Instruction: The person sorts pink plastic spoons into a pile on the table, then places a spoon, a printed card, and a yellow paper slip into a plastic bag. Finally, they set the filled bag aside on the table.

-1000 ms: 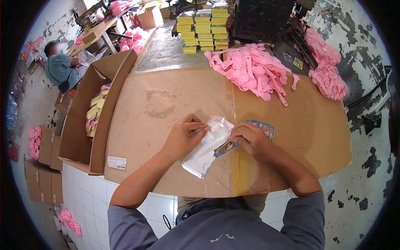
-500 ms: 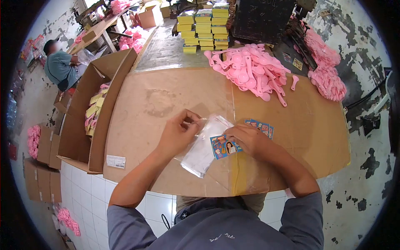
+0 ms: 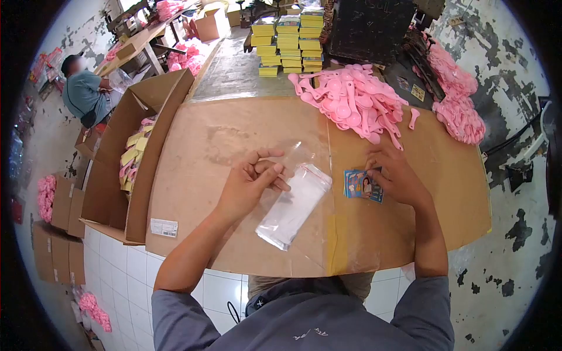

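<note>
My left hand (image 3: 254, 181) is raised over the cardboard sheet with its fingers curled, pinching a thin clear plastic bag (image 3: 300, 153). Beneath and beside it lies a stack of clear plastic bags with white showing through (image 3: 298, 205), slanted across the sheet. My right hand (image 3: 395, 175) is bent over a small pile of blue printed cards (image 3: 357, 186). Its thumb and fingertips close at the top edge of the uppermost card, which shows a picture of a person; the exact finger contact is partly hidden.
Pink plastic spoons (image 3: 354, 99) are heaped beyond my right hand, behind a single stray spoon (image 3: 414, 118). Yellow-edged card stacks (image 3: 288, 47) stand farther back. An open carton (image 3: 158, 96) flanks the table's left side. A person (image 3: 85, 90) sits at the far left.
My right hand has moved right, away from the bags, with the card now over the card pile. My left hand has shifted slightly, and the clear bag stands out above the stack.
</note>
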Available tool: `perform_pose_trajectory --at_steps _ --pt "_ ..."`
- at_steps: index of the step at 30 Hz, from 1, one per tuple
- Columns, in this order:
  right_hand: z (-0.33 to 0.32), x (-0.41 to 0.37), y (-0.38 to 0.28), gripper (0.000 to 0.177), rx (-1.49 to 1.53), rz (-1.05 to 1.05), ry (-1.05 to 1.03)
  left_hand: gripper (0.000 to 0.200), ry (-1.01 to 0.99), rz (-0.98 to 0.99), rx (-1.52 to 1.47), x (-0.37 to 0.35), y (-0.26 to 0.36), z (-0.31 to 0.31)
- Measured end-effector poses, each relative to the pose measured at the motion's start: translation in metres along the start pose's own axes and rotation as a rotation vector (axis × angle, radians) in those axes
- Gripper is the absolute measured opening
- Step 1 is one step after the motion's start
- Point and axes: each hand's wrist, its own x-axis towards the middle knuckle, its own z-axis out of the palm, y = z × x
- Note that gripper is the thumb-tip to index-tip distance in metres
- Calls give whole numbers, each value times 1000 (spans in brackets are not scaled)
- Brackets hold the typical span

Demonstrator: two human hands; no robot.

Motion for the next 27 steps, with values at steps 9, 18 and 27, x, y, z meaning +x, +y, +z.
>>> perform_pose_trajectory --at_steps 9,18,27 --pt "12 42 -52 15 399 253 104 39 -80 21 12 -3 -9 9" --pt "7 74 -73 13 334 55 42 39 -92 11 -10 -3 -7 11" --pt "-1 83 -78 11 284 41 26 42 -128 34 18 -5 -14 13"
